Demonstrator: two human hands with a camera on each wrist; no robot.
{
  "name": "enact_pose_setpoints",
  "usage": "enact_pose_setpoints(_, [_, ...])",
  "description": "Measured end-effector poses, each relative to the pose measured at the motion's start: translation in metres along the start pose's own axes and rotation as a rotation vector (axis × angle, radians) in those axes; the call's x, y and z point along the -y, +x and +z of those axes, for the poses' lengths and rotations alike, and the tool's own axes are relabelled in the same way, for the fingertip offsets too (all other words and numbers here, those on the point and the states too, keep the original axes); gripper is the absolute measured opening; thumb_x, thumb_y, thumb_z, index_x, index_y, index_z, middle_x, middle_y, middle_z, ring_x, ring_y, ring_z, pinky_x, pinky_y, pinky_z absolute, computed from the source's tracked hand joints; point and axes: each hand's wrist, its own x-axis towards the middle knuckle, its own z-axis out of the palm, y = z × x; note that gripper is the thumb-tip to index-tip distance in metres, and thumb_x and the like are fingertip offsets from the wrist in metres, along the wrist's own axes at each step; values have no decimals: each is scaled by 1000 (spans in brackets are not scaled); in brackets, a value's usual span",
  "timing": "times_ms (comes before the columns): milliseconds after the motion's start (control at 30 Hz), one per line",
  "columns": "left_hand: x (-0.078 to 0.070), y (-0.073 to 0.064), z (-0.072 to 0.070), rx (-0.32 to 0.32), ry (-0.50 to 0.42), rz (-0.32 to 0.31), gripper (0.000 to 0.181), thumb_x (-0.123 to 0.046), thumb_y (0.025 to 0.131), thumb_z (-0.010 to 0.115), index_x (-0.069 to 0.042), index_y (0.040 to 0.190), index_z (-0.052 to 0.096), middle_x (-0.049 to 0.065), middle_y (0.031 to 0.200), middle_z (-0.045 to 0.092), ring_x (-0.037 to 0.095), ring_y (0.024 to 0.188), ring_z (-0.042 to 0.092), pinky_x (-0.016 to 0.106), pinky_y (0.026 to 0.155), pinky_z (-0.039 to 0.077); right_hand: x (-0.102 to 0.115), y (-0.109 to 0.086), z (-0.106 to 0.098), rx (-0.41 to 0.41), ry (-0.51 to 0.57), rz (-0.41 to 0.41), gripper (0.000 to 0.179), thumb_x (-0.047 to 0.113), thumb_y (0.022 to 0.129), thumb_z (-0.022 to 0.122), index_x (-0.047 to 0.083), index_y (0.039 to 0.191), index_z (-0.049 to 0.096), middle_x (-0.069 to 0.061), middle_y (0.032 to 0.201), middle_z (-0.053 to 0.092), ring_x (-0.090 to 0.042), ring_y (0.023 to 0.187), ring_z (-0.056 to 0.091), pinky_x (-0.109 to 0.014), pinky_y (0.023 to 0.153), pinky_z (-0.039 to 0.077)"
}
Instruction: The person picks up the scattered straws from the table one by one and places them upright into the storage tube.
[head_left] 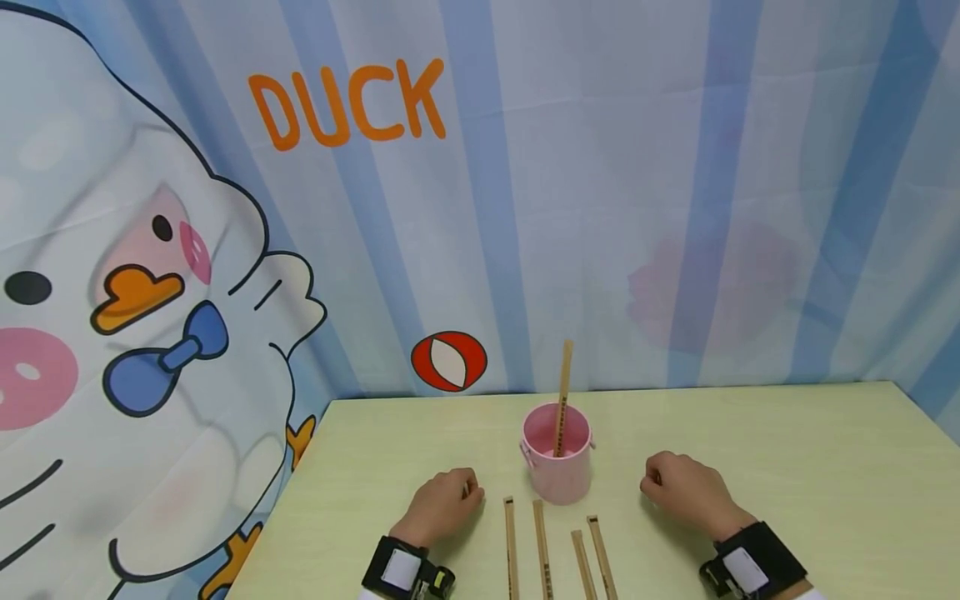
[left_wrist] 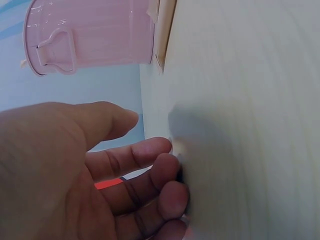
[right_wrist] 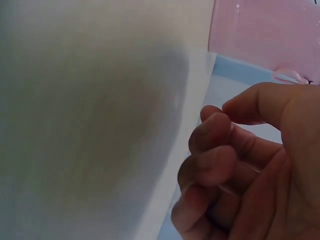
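Observation:
A small pink bucket (head_left: 561,483) with side handles stands on the table, and one thin wooden stick (head_left: 565,375) leans upright inside it. Several more wooden sticks (head_left: 543,550) with dark printed marks lie lengthwise in front of the bucket. To the left of them rests my left hand (head_left: 442,507), its fingers loosely curled on the tabletop and holding nothing. My right hand (head_left: 692,493) lies right of the bucket, likewise loosely curled around nothing. In the left wrist view the bucket (left_wrist: 100,35) and a stick end (left_wrist: 164,35) appear beyond the thumb.
The pale wooden table (head_left: 847,467) ends at a back edge against a blue-striped curtain (head_left: 600,208) printed with a large duck (head_left: 187,500) and the word DUCK. Black camera straps (head_left: 761,562) wrap both wrists.

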Motion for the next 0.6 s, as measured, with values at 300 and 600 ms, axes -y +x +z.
enact_pose_setpoints(300, [-1, 2, 0, 15, -6, -10, 17, -22, 97, 63, -13, 82, 61, -4, 64, 51, 11, 58, 45, 28, 55, 34, -3, -2, 8, 70, 38, 28, 22, 12, 91, 59, 14, 69, 57, 3, 58, 41, -14, 54, 40, -30, 54, 28])
enact_pose_setpoints(600, [-6, 0, 2, 6, 27, 7, 22, -25, 95, 66, -14, 78, 58, -5, 64, 48, 10, 58, 43, 27, 56, 33, -3, -4, 7, 88, 74, 43, 25, 11, 92, 57, 13, 68, 54, 3, 58, 38, -14, 54, 38, -30, 55, 28])
